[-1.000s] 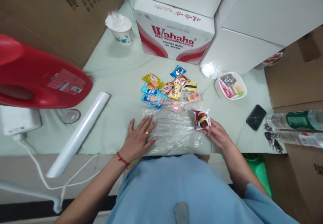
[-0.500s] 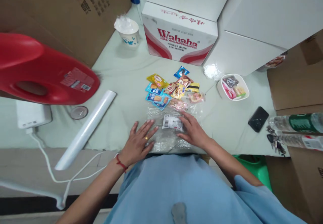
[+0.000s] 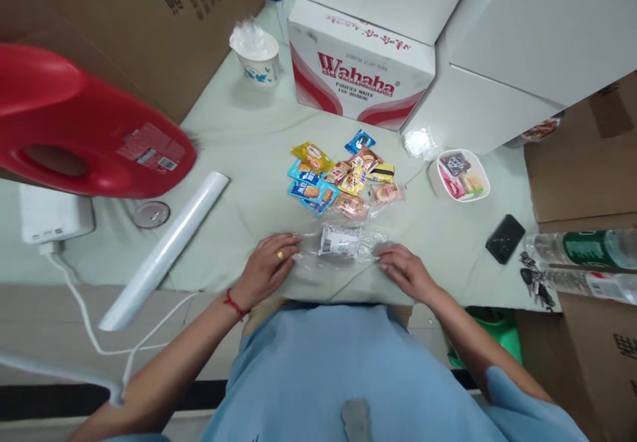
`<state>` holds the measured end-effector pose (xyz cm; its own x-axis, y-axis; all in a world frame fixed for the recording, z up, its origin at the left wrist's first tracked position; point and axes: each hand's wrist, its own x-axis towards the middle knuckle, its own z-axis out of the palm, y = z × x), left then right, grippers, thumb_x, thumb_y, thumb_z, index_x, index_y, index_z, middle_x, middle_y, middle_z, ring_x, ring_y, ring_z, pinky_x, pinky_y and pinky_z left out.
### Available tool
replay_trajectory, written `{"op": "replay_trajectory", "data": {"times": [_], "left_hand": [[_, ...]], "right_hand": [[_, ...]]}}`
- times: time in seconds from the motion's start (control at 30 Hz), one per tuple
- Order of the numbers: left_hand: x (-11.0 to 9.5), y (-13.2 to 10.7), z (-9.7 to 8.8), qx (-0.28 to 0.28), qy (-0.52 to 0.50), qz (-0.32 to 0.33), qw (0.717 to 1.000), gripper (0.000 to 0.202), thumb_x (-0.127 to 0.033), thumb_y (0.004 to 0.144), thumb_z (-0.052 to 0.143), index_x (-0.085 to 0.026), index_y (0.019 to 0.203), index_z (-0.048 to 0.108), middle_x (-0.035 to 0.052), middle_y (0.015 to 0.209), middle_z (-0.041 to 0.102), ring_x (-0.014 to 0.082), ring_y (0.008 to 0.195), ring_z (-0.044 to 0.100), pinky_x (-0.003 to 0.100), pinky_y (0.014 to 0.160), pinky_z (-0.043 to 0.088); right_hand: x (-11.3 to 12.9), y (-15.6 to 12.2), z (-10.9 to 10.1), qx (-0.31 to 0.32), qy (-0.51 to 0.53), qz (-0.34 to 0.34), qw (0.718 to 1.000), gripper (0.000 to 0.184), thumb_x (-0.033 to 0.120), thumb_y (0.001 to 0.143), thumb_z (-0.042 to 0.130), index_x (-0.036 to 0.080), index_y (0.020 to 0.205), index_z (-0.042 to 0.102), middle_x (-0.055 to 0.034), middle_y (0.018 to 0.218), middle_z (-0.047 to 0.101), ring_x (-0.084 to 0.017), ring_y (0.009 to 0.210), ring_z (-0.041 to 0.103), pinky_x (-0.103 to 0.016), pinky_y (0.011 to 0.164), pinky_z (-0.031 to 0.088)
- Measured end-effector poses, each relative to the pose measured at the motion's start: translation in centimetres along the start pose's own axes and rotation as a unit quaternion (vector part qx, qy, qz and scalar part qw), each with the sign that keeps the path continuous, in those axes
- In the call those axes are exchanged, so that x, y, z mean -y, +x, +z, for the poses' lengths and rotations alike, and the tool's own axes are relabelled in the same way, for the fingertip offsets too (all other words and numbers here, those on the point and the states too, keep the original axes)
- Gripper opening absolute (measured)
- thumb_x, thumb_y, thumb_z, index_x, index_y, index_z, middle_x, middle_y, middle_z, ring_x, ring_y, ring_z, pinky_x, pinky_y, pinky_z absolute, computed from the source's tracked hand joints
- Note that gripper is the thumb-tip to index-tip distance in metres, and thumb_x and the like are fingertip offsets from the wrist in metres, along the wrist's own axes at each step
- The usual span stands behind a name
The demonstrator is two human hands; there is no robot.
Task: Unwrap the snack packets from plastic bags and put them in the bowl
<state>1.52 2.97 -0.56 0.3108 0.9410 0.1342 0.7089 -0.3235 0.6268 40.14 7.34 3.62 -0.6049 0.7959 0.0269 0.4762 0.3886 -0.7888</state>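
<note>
Item: one snack packet (image 3: 340, 240), pale printed side up, lying on a sheet of clear film (image 3: 365, 251) at the near edge of the tabletop (image 3: 239, 137), directly in front of the person. Left hand (image 3: 269, 266): fingers curled, pinching the film's left edge; ring on one finger, red cord at the wrist. Right hand (image 3: 405, 271): fingers curled, pinching the film's right edge; the packet lies between the two hands, touched by neither. Just beyond the film: a pile of assorted snack packets (image 3: 343, 176). Right of the pile: a white bowl (image 3: 475, 192) holding a few more packets, with a crumpled wad of film (image 3: 417, 141) near it. Further right: a black phone (image 3: 505, 238), a bunch of keys (image 3: 535, 276), two bottles (image 3: 582, 246) lying on their sides. Left: a roll of film (image 3: 164, 249), a red jug (image 3: 84, 130) on its side. Far edge: a Wahaha carton (image 3: 363, 73), a paper cup (image 3: 259, 57).
</note>
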Motion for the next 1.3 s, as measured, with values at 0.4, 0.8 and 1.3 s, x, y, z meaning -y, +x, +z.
{"op": "replay_trajectory", "data": {"times": [0.4,0.8,1.3], "left_hand": [[-1.0,6.7,1.1,-0.067,0.023,-0.167,0.983,0.032,-0.039,0.098,0.049,-0.021,0.091,0.074,0.0116,0.105,0.076,0.0294,0.103,0.066,0.048,0.096,0.051],[-2.1,6.8,2.9,-0.146,0.057,-0.219,0.963,0.029,-0.038,0.094,0.056,-0.021,0.112,0.071,0.0123,0.115,0.070,0.0329,0.112,0.061,0.050,0.097,0.050],[-1.5,8.7,2.3,-0.081,0.024,-0.255,0.963,0.030,-0.029,0.097,0.046,-0.020,0.107,0.074,0.0109,0.110,0.077,0.0275,0.100,0.072,0.040,0.089,0.054]], "right_hand": [[-2.4,6.4,-4.3,0.069,-0.037,0.200,0.977,0.020,0.039,0.093,0.058,0.021,0.086,0.065,-0.0009,0.073,0.070,-0.017,0.066,0.061,-0.028,0.065,0.045],[4.6,16.7,-2.9,0.124,-0.294,0.073,0.945,0.036,0.049,0.105,0.052,0.020,0.107,0.073,-0.0141,0.109,0.075,-0.031,0.108,0.065,-0.039,0.089,0.048],[2.9,19.8,0.3,0.113,-0.278,0.072,0.951,0.020,0.024,0.100,0.054,0.017,0.098,0.073,-0.0094,0.100,0.072,-0.022,0.092,0.062,-0.030,0.077,0.040]]}}
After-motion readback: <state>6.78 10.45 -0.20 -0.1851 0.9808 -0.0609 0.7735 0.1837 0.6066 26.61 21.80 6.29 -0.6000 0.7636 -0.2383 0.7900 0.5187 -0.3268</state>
